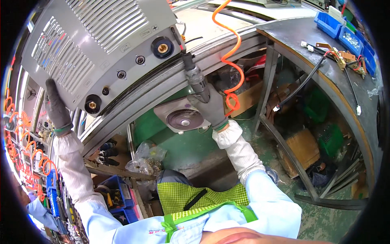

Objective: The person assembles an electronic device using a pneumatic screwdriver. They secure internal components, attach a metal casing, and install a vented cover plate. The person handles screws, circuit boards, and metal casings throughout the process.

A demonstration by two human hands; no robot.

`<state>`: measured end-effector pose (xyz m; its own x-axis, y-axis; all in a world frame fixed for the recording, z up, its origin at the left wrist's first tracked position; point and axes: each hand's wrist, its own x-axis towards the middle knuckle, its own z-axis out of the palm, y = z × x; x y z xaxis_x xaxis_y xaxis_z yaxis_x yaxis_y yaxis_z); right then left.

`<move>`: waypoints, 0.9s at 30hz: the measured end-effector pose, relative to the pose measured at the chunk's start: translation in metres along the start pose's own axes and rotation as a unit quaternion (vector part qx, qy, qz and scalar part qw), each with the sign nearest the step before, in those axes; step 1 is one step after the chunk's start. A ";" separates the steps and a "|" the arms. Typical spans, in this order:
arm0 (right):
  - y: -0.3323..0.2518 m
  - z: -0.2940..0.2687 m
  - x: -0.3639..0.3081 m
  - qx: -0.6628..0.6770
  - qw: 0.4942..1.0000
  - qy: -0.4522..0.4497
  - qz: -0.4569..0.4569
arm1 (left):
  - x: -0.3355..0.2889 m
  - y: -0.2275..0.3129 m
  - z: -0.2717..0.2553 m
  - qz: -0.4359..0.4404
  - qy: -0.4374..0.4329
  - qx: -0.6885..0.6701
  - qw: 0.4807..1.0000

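Observation:
A grey metal machine casing (115,61) with louvred vents, round sockets and a plus mark stands tilted at the upper left. My left hand (59,107), in a grey glove, lies along the casing's lower left edge with its visible finger stretched out; its other fingers are partly hidden. My right hand (211,106), also gloved, is closed around a dark power screwdriver (197,81). The tool's long bit points up to the casing's right edge, beside the large brass-centred socket (162,48); whether the tip touches a screw cannot be made out.
An orange coiled air hose (233,49) hangs near my right hand. Under the metal rail (142,87) a box fan (185,119) stands on the green floor. The dark bench (292,34) at right carries wiring and blue bins (351,40). Another blue bin (118,193) sits lower left.

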<state>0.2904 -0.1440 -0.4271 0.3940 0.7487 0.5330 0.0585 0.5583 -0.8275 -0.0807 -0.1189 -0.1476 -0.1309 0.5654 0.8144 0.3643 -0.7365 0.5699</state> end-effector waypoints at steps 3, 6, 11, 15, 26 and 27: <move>0.006 0.007 0.000 -0.010 1.000 -0.005 -0.023 | -0.008 0.010 0.004 0.007 0.011 -0.032 0.999; -0.013 0.003 -0.004 -0.006 1.000 -0.007 0.007 | 0.001 -0.002 -0.026 0.203 0.027 0.203 0.958; 0.008 -0.003 0.000 -0.061 0.997 0.013 -0.049 | -0.105 0.082 0.009 0.496 0.154 0.525 0.675; 0.015 -0.009 -0.019 -0.069 0.997 -0.010 -0.039 | -0.252 0.018 0.082 0.193 -0.284 0.248 0.906; 0.001 0.023 -0.077 -0.185 0.954 -0.149 -0.182 | -0.338 -0.103 0.057 -0.544 -0.117 -0.327 0.764; 0.000 0.025 -0.082 -0.201 0.954 -0.163 -0.153 | -0.333 -0.099 0.051 -0.473 -0.202 -0.190 0.836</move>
<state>0.2351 -0.1960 -0.4666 0.0009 0.6805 0.7328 0.4972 0.6355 -0.5907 -0.0263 -0.2149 -0.4806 0.1553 0.9845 -0.0813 -0.0554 0.0908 0.9943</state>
